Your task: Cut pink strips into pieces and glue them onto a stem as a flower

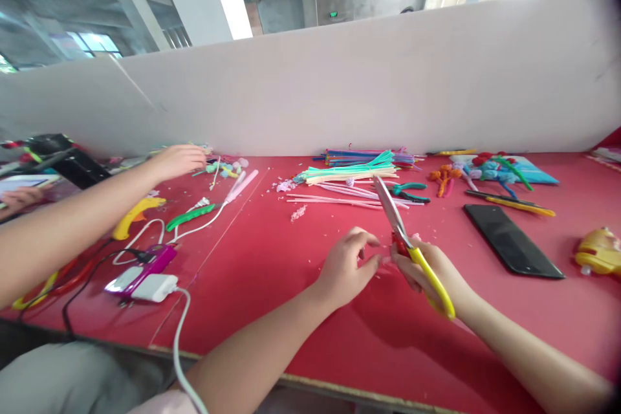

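Scissors with a yellow handle (pixel 431 281) rest in my right hand (pixel 429 265), their blades pointing up and away from me. Close to that hand's fingertips a small pink piece (pixel 386 260) shows, partly hidden by the fingers. My left hand (pixel 347 265) hovers just left of it, thumb and forefinger curved and apart, with nothing visible between them. Beyond both hands lie pale pink pipe cleaners (pixel 334 201) and a bundle of green and cream pipe cleaners (pixel 349 171). Green-handled pliers (pixel 410 187) lie behind the scissors. Pink fluff (pixel 299 213) and tiny scraps dot the red table.
To the right are a black phone (pixel 512 239), a yellow cutter knife (pixel 519 206), pipe-cleaner shapes (pixel 495 171) and a yellow device (pixel 599 252). On the left, another person's arm (pixel 97 207) reaches over a purple power strip (pixel 145 275) with cables. A white partition (pixel 310 90) stands behind.
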### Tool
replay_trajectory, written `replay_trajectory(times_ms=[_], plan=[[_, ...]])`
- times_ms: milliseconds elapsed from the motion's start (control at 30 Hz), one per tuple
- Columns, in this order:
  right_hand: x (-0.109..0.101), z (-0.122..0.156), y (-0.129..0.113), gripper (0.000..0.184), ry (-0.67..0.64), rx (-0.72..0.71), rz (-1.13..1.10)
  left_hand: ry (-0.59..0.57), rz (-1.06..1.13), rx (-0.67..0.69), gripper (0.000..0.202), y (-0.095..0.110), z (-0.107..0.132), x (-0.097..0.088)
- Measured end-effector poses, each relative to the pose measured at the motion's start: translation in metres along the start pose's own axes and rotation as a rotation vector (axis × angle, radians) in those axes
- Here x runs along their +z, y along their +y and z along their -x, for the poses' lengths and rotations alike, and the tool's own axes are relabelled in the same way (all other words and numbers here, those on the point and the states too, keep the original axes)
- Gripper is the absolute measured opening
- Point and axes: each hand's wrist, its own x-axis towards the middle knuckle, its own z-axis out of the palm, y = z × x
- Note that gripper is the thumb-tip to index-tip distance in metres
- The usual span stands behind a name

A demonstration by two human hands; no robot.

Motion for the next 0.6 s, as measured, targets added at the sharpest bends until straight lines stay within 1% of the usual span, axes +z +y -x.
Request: replay_trajectory(times_ms=[33, 67, 167, 300, 467, 600], plan=[[0.0013, 0.0002, -0.0003, 0.011, -0.008, -0.01, 0.015, -0.036, 0.005, 0.023, 0.008, 0.0018, 0.0007, 0.0005], [0.0024, 0.0002, -0.0004, 0.008, -0.013, -0.018, 0.025, -0.066, 0.004, 0.041, 0.007, 0.0032, 0.0014, 0.001], [0.004, 0.0, -0.0003, 0.006, -0.014, -0.034, 0.037, -0.103, -0.009, 0.046, 0.012, 0.0049, 0.0032, 0.0025], [0.0032, -0.0006, -0.0002, 0.008, -0.023, -0.022, 0.037, -0.111, 0.0, 0.034, 0.01, 0.0022, 0.0035, 0.0047], [0.0017, -0.0017, -0.0003, 0.008, -0.012, -0.005, 0.038, -0.084, 0.001, 0.04, 0.013, 0.0022, 0.0027, 0.0046], [0.0035, -0.0008, -0.0003, 0.015, -0.024, 0.006, 0.04, -0.093, -0.027, 0.076, 0.012, 0.0062, 0.0035, 0.0034]])
